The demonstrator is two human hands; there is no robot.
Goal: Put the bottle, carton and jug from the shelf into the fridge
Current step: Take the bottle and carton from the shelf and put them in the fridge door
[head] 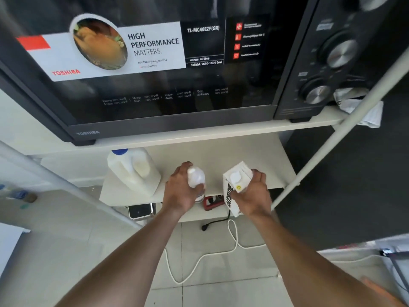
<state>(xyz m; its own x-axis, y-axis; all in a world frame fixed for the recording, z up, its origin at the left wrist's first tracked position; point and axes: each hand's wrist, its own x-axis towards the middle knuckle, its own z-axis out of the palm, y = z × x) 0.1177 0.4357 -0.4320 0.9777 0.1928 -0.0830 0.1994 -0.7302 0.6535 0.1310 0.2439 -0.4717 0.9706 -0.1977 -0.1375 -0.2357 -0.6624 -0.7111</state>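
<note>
Bottle [195,178] sits in the left hand [180,191], whose fingers [184,166] curl round its far side while the thumb lies on the near side; the white cap end faces up towards the camera. Carton [233,189] is held in the right hand [254,193], fingers [260,176] wrapped over its right face, palm against its side, so that its round white cap and sloped top show clearly and black lettering runs down the front. Both hands are closed firmly about what they hold. Bottle and carton are a little apart, side by side at the front edge of the white shelf [221,156]; whether either one touches the board I cannot tell.

Left of the hands, the jug [135,170] stands on the same shelf, white with a blue cap, untouched and clear of the bottle.

Above, on the next board up, a black oven [155,85] fills the upper part of the view, with a large sticker on its glass door and silver knobs at the right. Below the shelf a red object [212,201] lies on a lower level, and a white cord [232,242] loops across the tiled floor [110,251] between the forearms.
</note>
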